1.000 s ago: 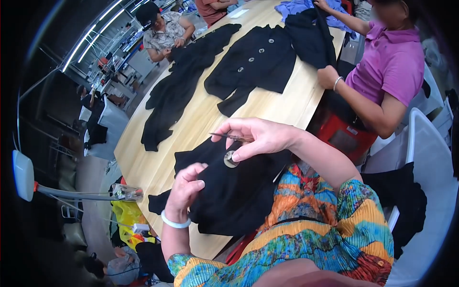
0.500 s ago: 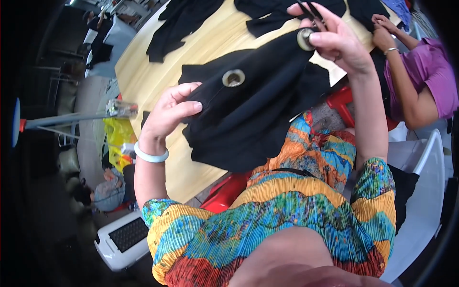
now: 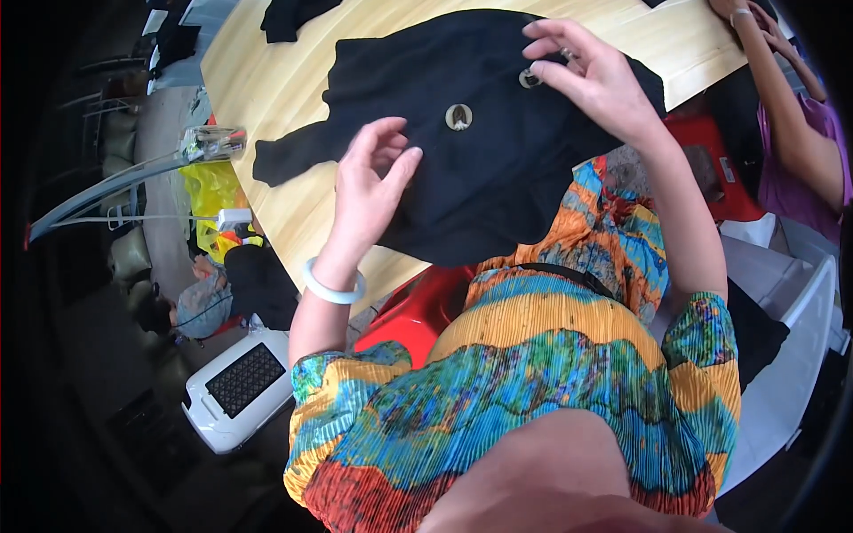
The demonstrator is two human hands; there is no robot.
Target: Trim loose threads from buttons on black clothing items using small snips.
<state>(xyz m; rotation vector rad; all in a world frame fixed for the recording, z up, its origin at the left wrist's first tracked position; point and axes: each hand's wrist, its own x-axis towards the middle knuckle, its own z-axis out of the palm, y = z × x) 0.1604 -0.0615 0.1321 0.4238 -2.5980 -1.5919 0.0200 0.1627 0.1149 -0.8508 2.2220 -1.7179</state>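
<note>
A black knit garment (image 3: pixel 418 67) lies spread on the table, with one sleeve out to the left. Two large round buttons show on it: a pale-rimmed button (image 3: pixel 458 117) near the middle and another button (image 3: pixel 530 78) by my right thumb. My left hand (image 3: pixel 371 182), a pale bangle (image 3: pixel 334 282) on its wrist, is over the garment's left part with thumb and curled fingers apart. Above the right part is my right hand (image 3: pixel 595 84), fingers spread and thumb beside the second button. Something small and shiny shows among its fingers; I cannot tell what it is.
More black cloth (image 3: pixel 289 18) lies at the table's far side. A person in a purple top (image 3: pixel 804 155) sits at the right by a red stool (image 3: pixel 720 169). A white bin (image 3: pixel 791 329) stands at my right, a clamped metal arm (image 3: pixel 133 173) at the left table edge.
The garment has gone from being held up between my hands to lying on the table. Both hands have let go of its edges. The black snips in my right hand no longer show.
</note>
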